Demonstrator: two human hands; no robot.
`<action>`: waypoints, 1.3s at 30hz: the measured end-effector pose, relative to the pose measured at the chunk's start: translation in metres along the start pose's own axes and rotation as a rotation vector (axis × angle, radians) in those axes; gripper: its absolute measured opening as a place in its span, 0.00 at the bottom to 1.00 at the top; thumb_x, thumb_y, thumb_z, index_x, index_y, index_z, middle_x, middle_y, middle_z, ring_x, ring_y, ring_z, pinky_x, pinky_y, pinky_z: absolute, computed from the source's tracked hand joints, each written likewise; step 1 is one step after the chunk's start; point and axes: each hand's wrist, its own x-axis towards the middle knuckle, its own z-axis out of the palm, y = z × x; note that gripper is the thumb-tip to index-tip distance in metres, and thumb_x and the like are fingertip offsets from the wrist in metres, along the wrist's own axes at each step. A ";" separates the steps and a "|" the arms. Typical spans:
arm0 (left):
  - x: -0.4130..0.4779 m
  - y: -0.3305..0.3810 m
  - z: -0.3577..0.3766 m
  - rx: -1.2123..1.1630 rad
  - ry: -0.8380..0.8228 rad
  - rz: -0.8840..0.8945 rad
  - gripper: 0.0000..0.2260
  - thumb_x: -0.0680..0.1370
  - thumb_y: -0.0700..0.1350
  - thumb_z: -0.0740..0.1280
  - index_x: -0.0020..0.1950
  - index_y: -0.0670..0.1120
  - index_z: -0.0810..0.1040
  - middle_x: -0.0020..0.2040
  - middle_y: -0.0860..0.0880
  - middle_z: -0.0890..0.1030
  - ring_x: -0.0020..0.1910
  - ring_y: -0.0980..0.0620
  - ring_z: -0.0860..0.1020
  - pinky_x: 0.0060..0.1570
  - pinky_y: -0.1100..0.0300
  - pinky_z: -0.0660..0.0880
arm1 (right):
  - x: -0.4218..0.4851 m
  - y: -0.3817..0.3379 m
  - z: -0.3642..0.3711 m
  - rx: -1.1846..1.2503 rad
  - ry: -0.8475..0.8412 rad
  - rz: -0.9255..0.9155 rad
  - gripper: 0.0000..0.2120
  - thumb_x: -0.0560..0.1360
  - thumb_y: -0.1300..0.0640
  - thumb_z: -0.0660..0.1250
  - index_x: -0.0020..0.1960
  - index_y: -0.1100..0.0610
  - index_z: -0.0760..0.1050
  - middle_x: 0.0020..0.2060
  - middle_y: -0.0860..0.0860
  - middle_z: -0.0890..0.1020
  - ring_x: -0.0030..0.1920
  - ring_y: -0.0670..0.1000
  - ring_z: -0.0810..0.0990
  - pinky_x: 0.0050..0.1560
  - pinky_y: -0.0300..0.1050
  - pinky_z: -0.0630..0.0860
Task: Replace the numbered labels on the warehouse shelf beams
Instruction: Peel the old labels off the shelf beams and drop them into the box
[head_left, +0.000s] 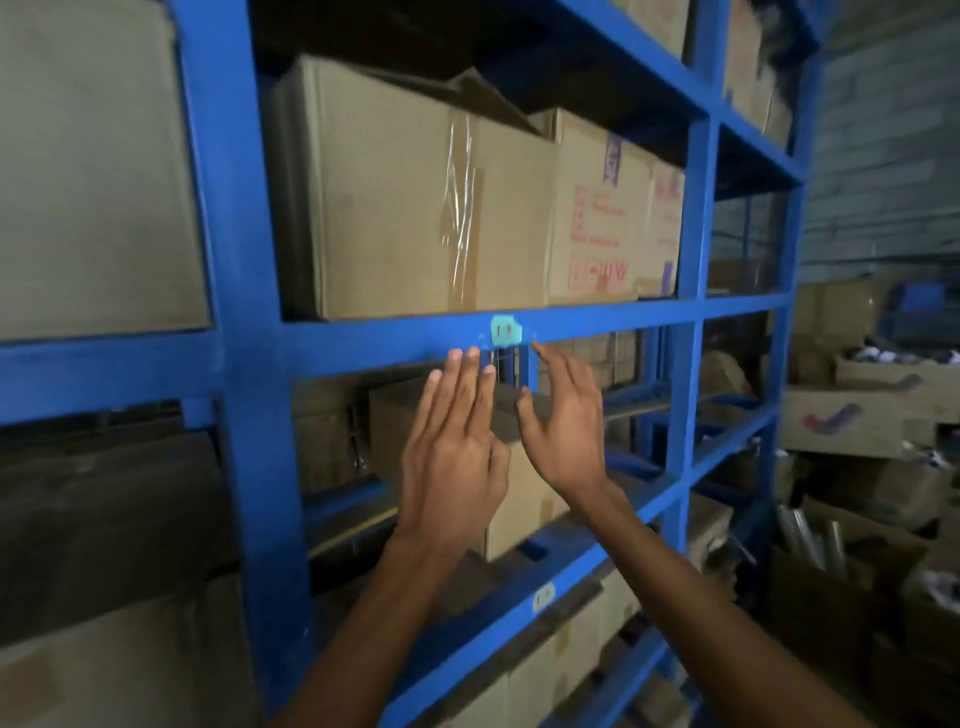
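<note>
Head view, the only one here. The teal label (505, 330) sits on the front face of the middle shelf beam (363, 343), near the upper edge, roughly mid-span between the two uprights. Its edges look ragged and there are dark marks on it, too blurry to read.

The left hand (452, 447) is flat with straight fingers (471, 358), tips touching the beam's lower edge just left of the label. The right hand (563, 421) is relaxed too, forefinger tip right at the label's lower right corner. Neither hand is holding anything that I can see.

Progress-wise, I honestly can't tell if this is an old label about to be picked off or a fresh one just smoothed down. The lower beam has a pale label (543, 597) of its own, so I'd guess that beam needs checking too.
</note>
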 end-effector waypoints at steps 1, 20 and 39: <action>0.018 0.001 0.004 0.015 0.014 0.021 0.28 0.74 0.43 0.58 0.74 0.37 0.72 0.76 0.39 0.71 0.78 0.42 0.68 0.77 0.44 0.63 | 0.015 0.006 0.001 0.021 0.023 0.006 0.22 0.77 0.55 0.63 0.70 0.58 0.72 0.64 0.54 0.78 0.64 0.55 0.74 0.67 0.50 0.71; 0.053 -0.059 0.079 0.653 -0.183 -0.028 0.47 0.76 0.52 0.66 0.82 0.40 0.37 0.82 0.39 0.34 0.81 0.41 0.32 0.78 0.46 0.28 | 0.073 0.058 0.089 0.223 0.170 0.192 0.13 0.80 0.53 0.66 0.62 0.55 0.77 0.56 0.50 0.76 0.59 0.48 0.76 0.50 0.20 0.65; 0.056 -0.066 0.102 0.888 -0.128 0.018 0.47 0.77 0.59 0.61 0.81 0.39 0.35 0.82 0.35 0.36 0.82 0.38 0.39 0.77 0.42 0.34 | 0.086 0.063 0.090 0.318 0.212 0.204 0.05 0.74 0.57 0.71 0.48 0.57 0.79 0.46 0.51 0.80 0.44 0.45 0.79 0.44 0.29 0.74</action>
